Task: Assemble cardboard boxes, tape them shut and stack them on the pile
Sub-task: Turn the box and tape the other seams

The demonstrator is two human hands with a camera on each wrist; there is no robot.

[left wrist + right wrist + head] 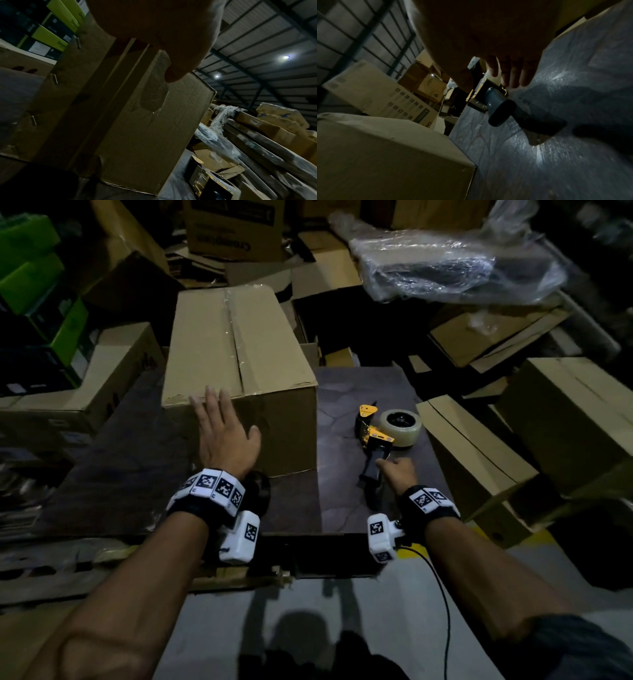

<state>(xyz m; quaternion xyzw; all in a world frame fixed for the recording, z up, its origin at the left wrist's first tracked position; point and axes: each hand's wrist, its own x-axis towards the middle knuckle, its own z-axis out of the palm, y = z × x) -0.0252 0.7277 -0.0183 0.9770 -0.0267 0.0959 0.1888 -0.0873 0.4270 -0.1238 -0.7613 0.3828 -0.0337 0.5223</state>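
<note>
A closed cardboard box [239,350] with clear tape along its top seam stands on the dark table [342,392]. My left hand [224,433] lies flat against the box's near top edge, fingers straight; the left wrist view shows the box's near face [145,128] below the palm. A tape dispenser [383,433] with a yellow frame, black handle and clear tape roll lies on the table right of the box. My right hand [397,474] hovers at the handle [498,106], fingers extended and loose, not curled round it.
Closed cardboard boxes [565,419] are piled to the right, more cartons [102,378] to the left. A plastic-wrapped bundle [455,265] lies at the back right. Green and black boxes [30,278] stand at the far left. A cable [442,594] hangs from my right wrist.
</note>
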